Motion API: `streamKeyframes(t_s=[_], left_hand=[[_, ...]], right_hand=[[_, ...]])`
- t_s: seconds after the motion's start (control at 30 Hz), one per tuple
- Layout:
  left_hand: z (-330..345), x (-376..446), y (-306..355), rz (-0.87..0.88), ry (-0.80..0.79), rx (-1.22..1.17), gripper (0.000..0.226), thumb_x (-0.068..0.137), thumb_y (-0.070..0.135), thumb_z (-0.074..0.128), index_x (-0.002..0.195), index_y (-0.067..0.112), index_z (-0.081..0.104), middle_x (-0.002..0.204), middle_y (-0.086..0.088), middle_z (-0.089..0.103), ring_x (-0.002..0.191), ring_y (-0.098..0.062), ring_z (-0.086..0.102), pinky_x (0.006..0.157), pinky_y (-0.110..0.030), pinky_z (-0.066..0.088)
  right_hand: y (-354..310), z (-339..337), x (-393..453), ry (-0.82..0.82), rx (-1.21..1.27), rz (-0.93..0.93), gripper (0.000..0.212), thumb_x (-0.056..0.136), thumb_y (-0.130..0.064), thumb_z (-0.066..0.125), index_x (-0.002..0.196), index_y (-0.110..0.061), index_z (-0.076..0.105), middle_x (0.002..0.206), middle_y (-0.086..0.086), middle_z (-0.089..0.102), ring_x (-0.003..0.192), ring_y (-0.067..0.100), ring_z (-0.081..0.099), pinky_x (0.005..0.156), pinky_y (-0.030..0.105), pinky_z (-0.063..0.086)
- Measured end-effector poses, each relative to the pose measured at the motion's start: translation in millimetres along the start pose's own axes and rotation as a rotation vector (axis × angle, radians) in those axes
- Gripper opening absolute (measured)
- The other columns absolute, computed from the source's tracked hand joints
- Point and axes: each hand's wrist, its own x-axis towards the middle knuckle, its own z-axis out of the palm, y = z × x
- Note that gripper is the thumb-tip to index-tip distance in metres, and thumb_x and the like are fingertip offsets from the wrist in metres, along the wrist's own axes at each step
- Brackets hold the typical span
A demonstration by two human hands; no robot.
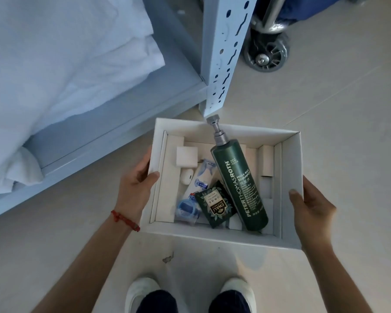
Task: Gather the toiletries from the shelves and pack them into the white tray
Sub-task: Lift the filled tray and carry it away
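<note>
I hold the white tray [215,237] in the air above the floor, one hand on each side wall. My left hand [137,185] grips the left wall with the thumb hooked inside. My right hand [309,210] grips the right wall the same way. Inside lies a tall green pump shampoo bottle [240,185], its grey pump head poking over the far rim. Beside it are a dark green tea sachet [216,204], a white toothpaste tube [203,177], a small white case [186,176], a white square block [186,155] and a blue-and-clear wrapped item [186,210].
A grey-blue metal shelf [113,123] with folded white towels [54,71] stands at the left. Its perforated upright post [221,55] rises just beyond the tray. A cart wheel [265,54] sits at the top right. My white shoes [142,294] stand on the tiled floor below the tray.
</note>
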Motion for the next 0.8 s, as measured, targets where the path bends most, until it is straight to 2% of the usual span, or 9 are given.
streamKeyframes(t_s=[0.07, 0.2, 0.3, 0.4, 0.5, 0.67, 0.8], left_hand=[[-2, -16, 31, 0.009, -0.015, 0.006, 0.06, 0.084, -0.01, 0.048, 0.122, 0.035, 0.042, 0.102, 0.02, 0.059, 0.083, 0.017, 0.058, 0.068, -0.002, 0.045], [-7, -52, 102, 0.04, -0.062, 0.018, 0.06, 0.081, -0.014, 0.048, 0.128, 0.023, 0.044, 0.105, 0.018, 0.059, 0.086, 0.016, 0.058, 0.069, -0.002, 0.044], [-8, -81, 160, 0.076, -0.095, 0.038, 0.064, 0.081, -0.017, 0.047, 0.127, 0.025, 0.037, 0.101, 0.024, 0.059, 0.086, 0.017, 0.057, 0.069, -0.001, 0.043], [-5, -108, 220, 0.089, -0.126, 0.066, 0.064, 0.08, -0.018, 0.048, 0.127, 0.024, 0.037, 0.085, 0.038, 0.063, 0.085, 0.017, 0.057, 0.069, -0.001, 0.043], [0, -137, 280, 0.09, -0.165, 0.086, 0.063, 0.08, -0.017, 0.048, 0.127, 0.025, 0.041, 0.086, 0.043, 0.061, 0.088, 0.017, 0.057, 0.071, -0.001, 0.043], [18, -183, 374, 0.093, -0.217, 0.114, 0.064, 0.08, -0.016, 0.047, 0.126, 0.027, 0.045, 0.089, 0.037, 0.064, 0.089, 0.012, 0.058, 0.073, -0.004, 0.045], [38, -212, 437, 0.109, -0.239, 0.106, 0.062, 0.08, -0.016, 0.047, 0.128, 0.023, 0.046, 0.096, 0.03, 0.064, 0.087, 0.012, 0.059, 0.083, -0.01, 0.046]], right_hand=[[-24, -22, -11, 0.015, 0.011, 0.01, 0.05, 0.088, 0.006, 0.047, 0.105, -0.04, 0.057, 0.075, -0.036, 0.064, 0.062, -0.011, 0.054, 0.059, 0.001, 0.041], [-79, -68, -34, 0.035, 0.059, 0.043, 0.046, 0.089, 0.007, 0.046, 0.115, -0.029, 0.057, 0.081, -0.038, 0.064, 0.075, -0.013, 0.058, 0.067, 0.003, 0.044], [-125, -106, -55, 0.062, 0.09, 0.076, 0.048, 0.089, 0.007, 0.046, 0.114, -0.032, 0.055, 0.083, -0.037, 0.064, 0.079, -0.013, 0.059, 0.072, 0.003, 0.045], [-173, -148, -72, 0.089, 0.116, 0.087, 0.048, 0.088, 0.009, 0.046, 0.108, -0.034, 0.056, 0.078, -0.036, 0.065, 0.073, -0.013, 0.058, 0.068, 0.003, 0.044], [-220, -194, -88, 0.112, 0.145, 0.107, 0.05, 0.088, 0.009, 0.045, 0.107, -0.036, 0.056, 0.079, -0.036, 0.065, 0.074, -0.013, 0.058, 0.069, 0.003, 0.044], [-289, -270, -107, 0.143, 0.171, 0.117, 0.046, 0.087, 0.011, 0.044, 0.111, -0.025, 0.06, 0.078, -0.035, 0.065, 0.073, -0.014, 0.058, 0.069, 0.002, 0.044], [-332, -325, -115, 0.172, 0.172, 0.11, 0.043, 0.087, 0.011, 0.043, 0.112, -0.02, 0.06, 0.076, -0.035, 0.064, 0.07, -0.013, 0.057, 0.064, 0.001, 0.042]])
